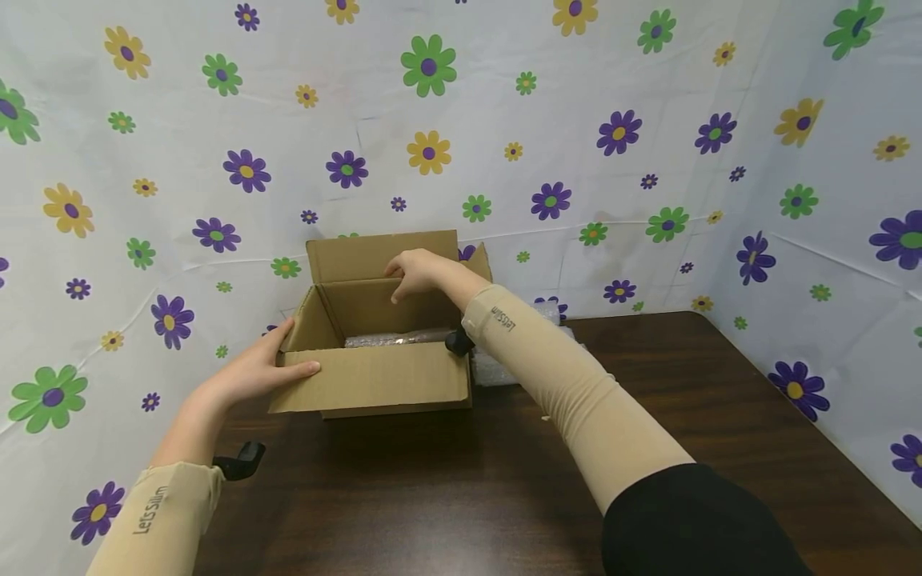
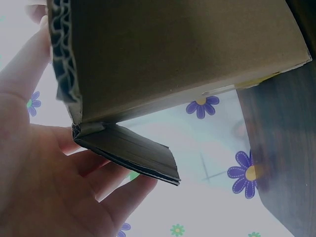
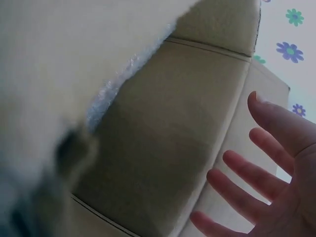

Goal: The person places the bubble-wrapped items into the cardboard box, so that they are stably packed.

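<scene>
An open cardboard box (image 1: 370, 380) (image 2: 187, 54) (image 3: 163, 118) stands upright on the table with its flaps spread. My left hand (image 1: 248, 372) (image 2: 54, 173) grips its left side at the top, thumb over the front flap and fingers around the side flap. Above the box opening, near the raised back flap, is my right hand (image 1: 425, 272) (image 3: 271, 182), fingers spread and slightly bent, touching nothing that shows. Clear bubble wrap (image 1: 382, 340) (image 3: 116, 84) lies inside the box; what it covers cannot be told.
More bubble wrap (image 1: 495, 370) lies on the dark wooden table (image 1: 648, 416), right of the box and partly behind my right forearm. A white sheet (image 1: 490, 96) with printed flowers hangs behind the table and along its right side.
</scene>
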`<action>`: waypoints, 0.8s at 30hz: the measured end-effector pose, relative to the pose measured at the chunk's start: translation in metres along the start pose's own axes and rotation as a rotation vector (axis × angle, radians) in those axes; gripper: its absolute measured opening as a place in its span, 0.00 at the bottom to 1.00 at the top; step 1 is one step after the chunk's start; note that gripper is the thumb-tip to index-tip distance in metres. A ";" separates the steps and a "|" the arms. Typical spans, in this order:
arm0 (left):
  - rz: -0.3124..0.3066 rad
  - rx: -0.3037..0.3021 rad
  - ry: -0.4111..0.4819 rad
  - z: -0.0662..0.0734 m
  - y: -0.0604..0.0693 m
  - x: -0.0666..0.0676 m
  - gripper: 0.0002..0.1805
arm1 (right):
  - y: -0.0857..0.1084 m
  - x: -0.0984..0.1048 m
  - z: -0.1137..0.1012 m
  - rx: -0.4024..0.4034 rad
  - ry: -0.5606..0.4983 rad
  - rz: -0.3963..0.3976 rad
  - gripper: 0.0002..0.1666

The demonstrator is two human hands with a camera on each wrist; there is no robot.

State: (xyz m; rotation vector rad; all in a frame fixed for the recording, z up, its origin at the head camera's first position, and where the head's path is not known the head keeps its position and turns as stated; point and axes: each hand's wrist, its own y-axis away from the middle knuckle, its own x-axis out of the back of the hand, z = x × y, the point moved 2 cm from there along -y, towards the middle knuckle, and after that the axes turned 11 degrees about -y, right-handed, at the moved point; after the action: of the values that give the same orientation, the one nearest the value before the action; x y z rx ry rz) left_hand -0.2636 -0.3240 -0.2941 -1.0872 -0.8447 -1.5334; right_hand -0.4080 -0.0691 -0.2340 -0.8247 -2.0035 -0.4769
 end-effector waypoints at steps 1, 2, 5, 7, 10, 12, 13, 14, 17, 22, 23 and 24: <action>-0.001 -0.001 0.000 0.000 0.000 0.000 0.58 | 0.001 0.001 0.001 0.002 -0.006 0.001 0.35; -0.002 -0.002 0.002 0.000 0.000 0.000 0.58 | 0.002 0.002 0.001 0.006 -0.014 0.002 0.35; -0.005 -0.007 0.005 0.000 0.000 -0.001 0.58 | 0.006 0.006 0.000 0.027 -0.041 0.002 0.34; -0.006 -0.009 0.002 0.000 0.000 -0.001 0.58 | 0.010 0.008 -0.002 0.044 -0.055 -0.004 0.33; -0.009 -0.010 -0.001 -0.001 -0.001 -0.002 0.58 | 0.016 0.009 -0.005 0.073 -0.065 -0.021 0.33; -0.011 -0.007 -0.001 -0.002 -0.001 -0.002 0.59 | 0.023 0.010 -0.009 0.096 -0.062 -0.030 0.33; -0.013 -0.006 0.000 -0.002 -0.001 -0.002 0.59 | 0.027 0.011 -0.011 0.109 -0.058 -0.033 0.32; -0.014 -0.007 0.001 -0.002 -0.001 -0.002 0.59 | 0.032 0.012 -0.013 0.124 -0.059 -0.036 0.32; -0.017 -0.008 0.002 -0.001 -0.001 -0.002 0.59 | 0.048 0.016 -0.018 0.173 -0.070 -0.028 0.31; -0.017 -0.015 0.007 0.000 -0.001 0.000 0.58 | 0.080 0.027 -0.019 0.253 -0.137 0.013 0.29; -0.018 -0.015 0.009 0.000 -0.001 0.000 0.58 | 0.087 0.029 -0.019 0.265 -0.147 0.022 0.29; -0.017 -0.015 0.008 0.000 -0.001 0.000 0.58 | 0.094 0.031 -0.018 0.278 -0.158 0.030 0.29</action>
State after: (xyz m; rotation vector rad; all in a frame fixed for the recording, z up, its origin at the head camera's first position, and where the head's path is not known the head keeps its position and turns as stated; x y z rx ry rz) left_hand -0.2642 -0.3243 -0.2939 -1.0866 -0.8403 -1.5596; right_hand -0.3423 -0.0027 -0.1964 -0.7356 -2.1375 -0.1133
